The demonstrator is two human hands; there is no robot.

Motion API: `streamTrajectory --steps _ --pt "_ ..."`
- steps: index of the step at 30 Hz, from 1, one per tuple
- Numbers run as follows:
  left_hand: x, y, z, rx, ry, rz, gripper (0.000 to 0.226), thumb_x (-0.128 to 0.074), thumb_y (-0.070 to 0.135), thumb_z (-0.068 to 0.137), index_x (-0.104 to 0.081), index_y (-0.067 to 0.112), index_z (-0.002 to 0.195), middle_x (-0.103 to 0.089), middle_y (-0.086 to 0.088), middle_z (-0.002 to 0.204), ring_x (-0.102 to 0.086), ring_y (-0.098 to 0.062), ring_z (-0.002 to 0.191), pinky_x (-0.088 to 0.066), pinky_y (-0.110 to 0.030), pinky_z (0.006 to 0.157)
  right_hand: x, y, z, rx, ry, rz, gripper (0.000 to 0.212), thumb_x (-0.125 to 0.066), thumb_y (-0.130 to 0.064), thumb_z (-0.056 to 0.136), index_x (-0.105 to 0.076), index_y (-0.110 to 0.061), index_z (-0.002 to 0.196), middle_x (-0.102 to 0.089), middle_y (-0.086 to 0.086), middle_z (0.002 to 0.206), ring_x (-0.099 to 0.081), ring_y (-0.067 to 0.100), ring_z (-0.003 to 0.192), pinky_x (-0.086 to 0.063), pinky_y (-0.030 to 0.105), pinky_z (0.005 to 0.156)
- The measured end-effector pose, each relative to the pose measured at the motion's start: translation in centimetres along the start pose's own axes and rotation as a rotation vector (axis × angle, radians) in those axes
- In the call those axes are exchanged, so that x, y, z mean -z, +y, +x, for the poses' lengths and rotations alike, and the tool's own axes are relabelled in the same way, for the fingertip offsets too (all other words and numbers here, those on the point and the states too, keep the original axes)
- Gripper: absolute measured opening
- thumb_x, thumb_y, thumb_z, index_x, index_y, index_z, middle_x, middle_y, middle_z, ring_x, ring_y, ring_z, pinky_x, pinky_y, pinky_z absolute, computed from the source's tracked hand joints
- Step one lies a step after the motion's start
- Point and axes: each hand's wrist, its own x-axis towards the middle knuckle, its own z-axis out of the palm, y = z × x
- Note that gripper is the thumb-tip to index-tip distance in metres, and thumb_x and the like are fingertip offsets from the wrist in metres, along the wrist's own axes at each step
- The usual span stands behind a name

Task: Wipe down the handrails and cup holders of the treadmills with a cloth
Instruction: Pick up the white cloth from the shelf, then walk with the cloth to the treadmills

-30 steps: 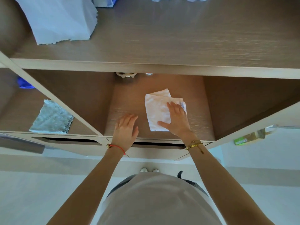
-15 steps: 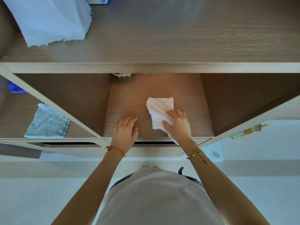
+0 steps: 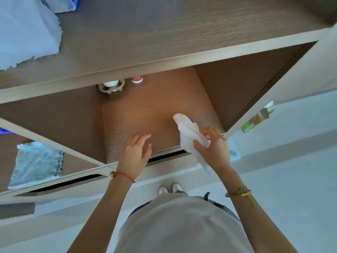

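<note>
Both my arms reach forward, hands low in front.
My left hand [image 3: 135,153] lies flat, fingers relaxed and slightly spread; my right hand [image 3: 214,148] has fingers and thumb curled, pinching a white cloth [image 3: 189,136].

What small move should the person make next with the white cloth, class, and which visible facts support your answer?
Probably draw the white cloth fully clear of the shelf compartment. The right hand grips it bunched at the front edge, one end trailing below the shelf, so it seems ready to carry away. The left hand rests flat on the shelf floor with straight fingers, holding nothing.
</note>
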Motion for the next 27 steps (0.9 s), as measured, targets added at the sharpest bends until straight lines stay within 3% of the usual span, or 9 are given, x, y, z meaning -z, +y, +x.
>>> streamTrajectory --steps 4,8,9,12,16,20,24,27 --pt "0.1 1.4 0.2 -0.118 -0.054 -0.019 0.031 -0.055 0.015 0.097 -0.061 0.012 0.127 -0.061 -0.003 0.127 -0.051 -0.020 0.121 -0.044 -0.037 0.104 2.5 0.7 -3.1 -0.116 0.095 0.039 0.028 -0.075 -0.022 0.077 -0.063 -0.014 0.101 -0.060 0.000 0.094 -0.057 0.018 0.075 -0.045 0.027 0.064" --pt "-0.4 3.2 0.4 -0.268 -0.104 -0.037 0.031 -0.058 0.009 0.094 -0.063 0.010 0.125 -0.063 -0.004 0.123 -0.055 -0.019 0.115 -0.038 -0.009 0.096 4.9 1.6 -6.6 -0.188 0.190 0.056 0.029 -0.075 -0.018 0.077 -0.064 -0.014 0.103 -0.062 0.003 0.098 -0.060 0.021 0.079 -0.048 0.029 0.067" --pt "-0.6 3.8 0.5 -0.308 -0.115 -0.040 0.031 -0.059 0.008 0.093 -0.063 0.009 0.124 -0.064 -0.004 0.121 -0.056 -0.020 0.113 -0.041 -0.011 0.096 5.5 1.9 -7.5 -0.206 0.214 0.050 0.029 -0.075 -0.017 0.077 -0.065 -0.013 0.103 -0.062 0.003 0.098 -0.061 0.023 0.079 -0.049 0.031 0.067" --pt "-1.8 5.6 0.5 -0.416 -0.149 -0.050 0.030 -0.059 0.009 0.092 -0.064 0.008 0.122 -0.064 -0.004 0.119 -0.058 -0.021 0.109 -0.051 -0.036 0.094 7.2 2.7 -10.3 -0.263 0.271 0.028 0.028 -0.074 -0.018 0.078 -0.064 -0.013 0.104 -0.062 0.004 0.098 -0.060 0.023 0.078 -0.049 0.032 0.067" --pt "-3.4 9.2 -0.2 -0.540 -0.222 -0.050 0.030 -0.059 0.011 0.093 -0.063 0.012 0.123 -0.063 0.000 0.120 -0.056 -0.016 0.110 -0.047 -0.031 0.096 9.4 4.4 -14.6 -0.343 0.368 0.016 0.027 -0.073 -0.020 0.078 -0.064 -0.012 0.102 -0.061 0.001 0.099 -0.060 0.020 0.076 -0.044 0.023 0.065" --pt "-5.7 13.9 -1.8 -0.649 -0.287 -0.037 0.030 -0.059 0.012 0.093 -0.063 0.012 0.123 -0.064 0.001 0.121 -0.056 -0.015 0.113 -0.046 -0.030 0.099 12.0 6.6 -19.5 -0.437 0.482 0.036 0.035 -0.061 -0.041 0.077 -0.063 -0.017 0.103 -0.057 -0.008 0.096 -0.056 0.011 0.074 -0.038 0.008 0.064" --pt "-8.6 19.8 -4.6 -0.769 -0.364 -0.041 0.032 -0.060 0.011 0.093 -0.062 0.012 0.124 -0.064 -0.002 0.120 -0.058 -0.019 0.114 -0.049 -0.036 0.098 15.0 9.5 -25.6 -0.550 0.577 0.009 0.027 -0.068 -0.032 0.078 -0.062 -0.021 0.101 -0.056 -0.012 0.094 -0.057 0.009 0.073 -0.039 0.006 0.062" --pt "-11.5 24.3 -7.6 -0.839 -0.415 -0.057 0.031 -0.059 0.011 0.093 -0.063 0.010 0.124 -0.065 -0.003 0.121 -0.058 -0.020 0.114 -0.049 -0.038 0.098 17.8 11.6 -30.8 -0.632 0.640 0.022 0.027 -0.061 -0.040 0.076 -0.060 -0.026 0.099 -0.054 -0.017 0.092 -0.057 0.000 0.077 -0.040 0.005 0.062"
